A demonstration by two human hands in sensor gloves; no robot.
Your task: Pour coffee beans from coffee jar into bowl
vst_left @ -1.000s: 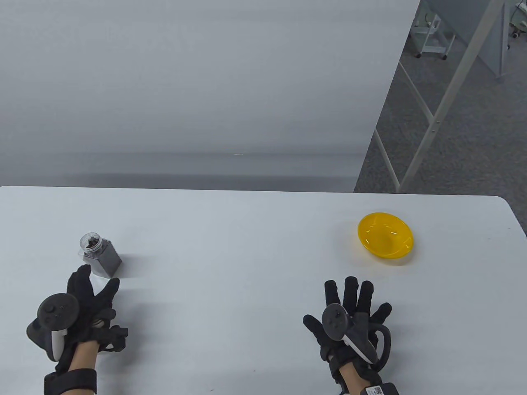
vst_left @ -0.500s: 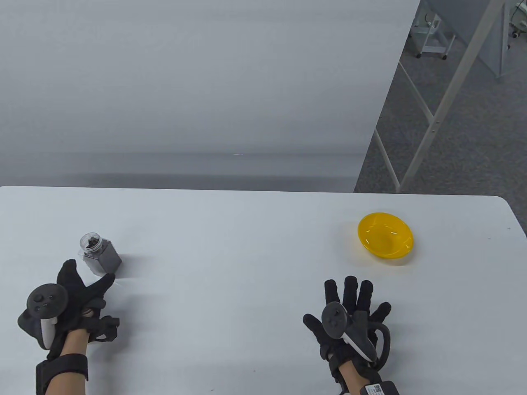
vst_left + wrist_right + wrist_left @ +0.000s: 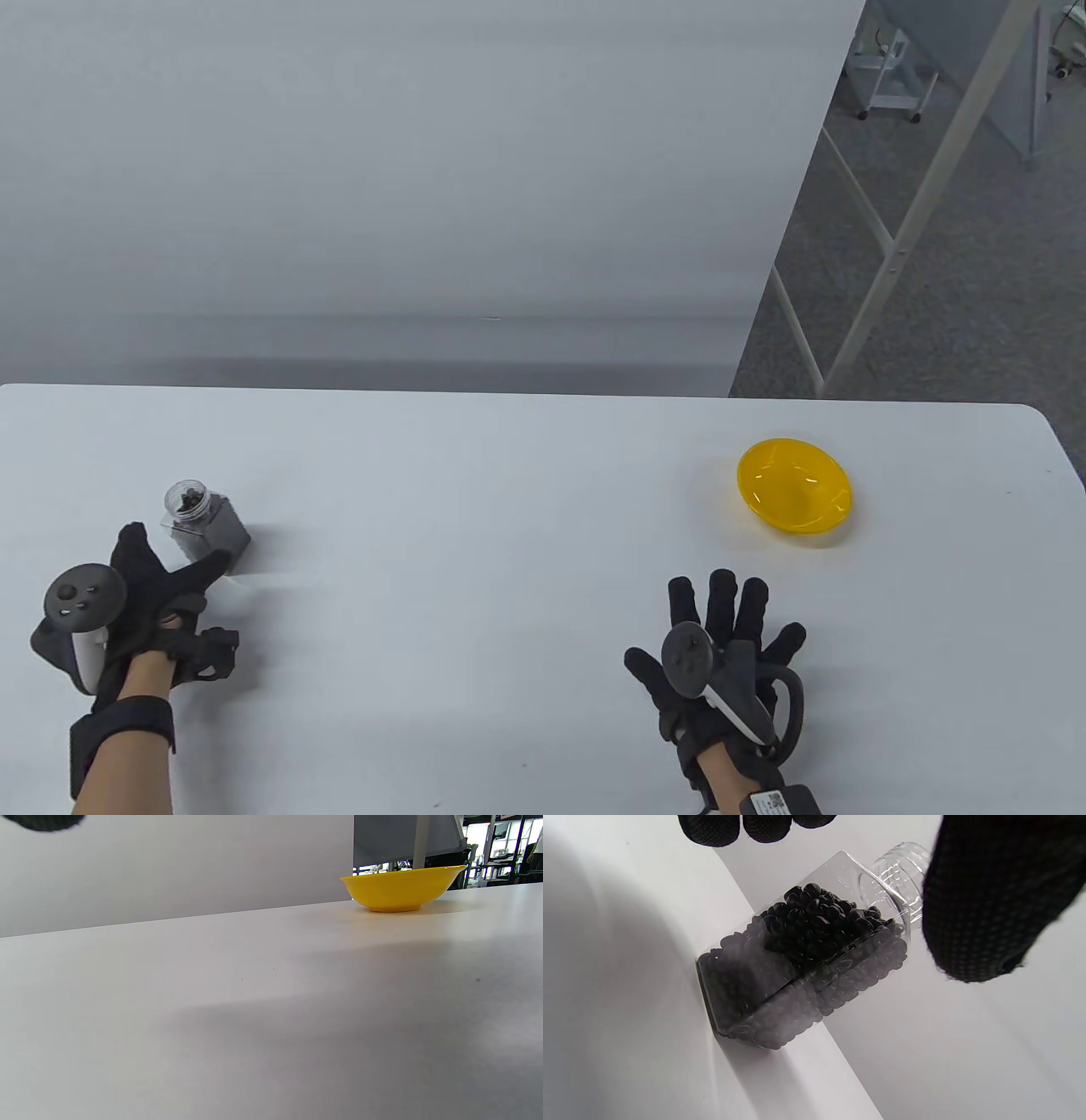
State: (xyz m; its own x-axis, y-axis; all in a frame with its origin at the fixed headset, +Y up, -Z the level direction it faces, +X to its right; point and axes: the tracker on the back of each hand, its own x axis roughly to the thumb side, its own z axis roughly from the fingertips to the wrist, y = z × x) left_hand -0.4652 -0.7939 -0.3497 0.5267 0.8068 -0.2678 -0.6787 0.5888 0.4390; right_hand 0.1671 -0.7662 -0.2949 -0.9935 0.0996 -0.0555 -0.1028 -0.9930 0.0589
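Observation:
A clear square coffee jar (image 3: 204,526) with no lid stands on the white table (image 3: 509,509) at the left, mostly full of dark beans; it also shows in the left wrist view (image 3: 801,955). My left hand (image 3: 170,564) is open just in front of the jar, fingers on its left and thumb at its right front, not closed on it. The yellow bowl (image 3: 793,497) is empty at the right, also in the right wrist view (image 3: 398,887). My right hand (image 3: 730,628) rests flat and open on the table in front of the bowl.
The table's far edge runs across the middle of the table view, with a grey wall behind. A white metal frame (image 3: 899,246) stands on the carpet beyond the table's right corner.
My left hand has moved left and forward, spreading so that fingers and thumb now flank the jar. The jar, the bowl and my right hand have not moved.

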